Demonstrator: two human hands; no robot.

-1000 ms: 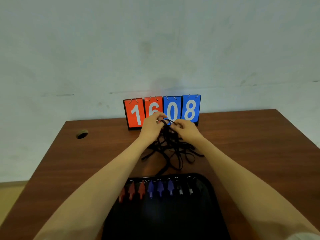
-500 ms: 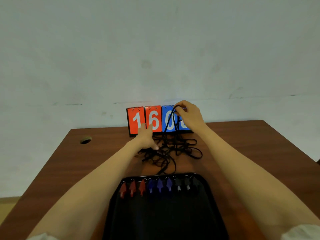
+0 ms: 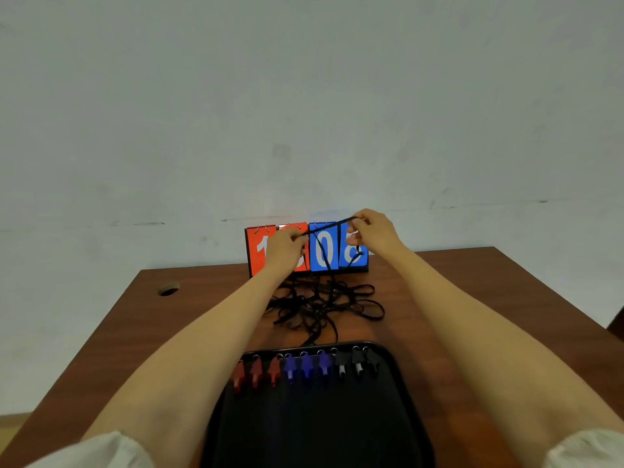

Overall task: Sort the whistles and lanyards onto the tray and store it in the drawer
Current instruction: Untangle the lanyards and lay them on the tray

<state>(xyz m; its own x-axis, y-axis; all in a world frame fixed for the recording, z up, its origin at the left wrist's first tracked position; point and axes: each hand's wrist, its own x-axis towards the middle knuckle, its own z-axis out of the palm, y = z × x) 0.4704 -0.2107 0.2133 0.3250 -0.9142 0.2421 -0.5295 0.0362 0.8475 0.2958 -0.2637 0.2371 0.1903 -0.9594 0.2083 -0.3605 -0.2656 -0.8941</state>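
Black cord lanyard (image 3: 326,228) is stretched taut between left hand (image 3: 283,246) and right hand (image 3: 373,231), both pinching it above the tangled black lanyard pile (image 3: 324,304) on the brown wooden table (image 3: 472,298).

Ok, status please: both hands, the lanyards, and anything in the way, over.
Left hand and right hand both pinch one black lanyard, raised over the tangled pile. Nine whistles lined on tray. Strand hangs into the tangle; may snag.

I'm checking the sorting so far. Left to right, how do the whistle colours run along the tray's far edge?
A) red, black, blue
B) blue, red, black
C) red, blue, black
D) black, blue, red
C: on the tray, red whistles lie leftmost, blue whistles in the middle, black whistles rightmost.
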